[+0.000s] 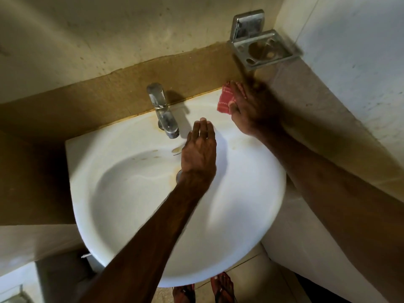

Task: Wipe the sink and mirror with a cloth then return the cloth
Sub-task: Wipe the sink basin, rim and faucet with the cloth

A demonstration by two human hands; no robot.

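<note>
A chrome tap [162, 110] stands upper centre, a metal soap holder [263, 49] hangs upper right, and red sandals [223, 288] show at the bottom

We note a glossy white ceramic sink [251, 193], smooth, with brownish stains near the tap [162, 110], which is shiny metal, dulled by spots. Red woven cloth [226, 99], matt. Metal wall holder [262, 48], tarnished. Wall [87, 40] rough, blotchy, matt.
</note>
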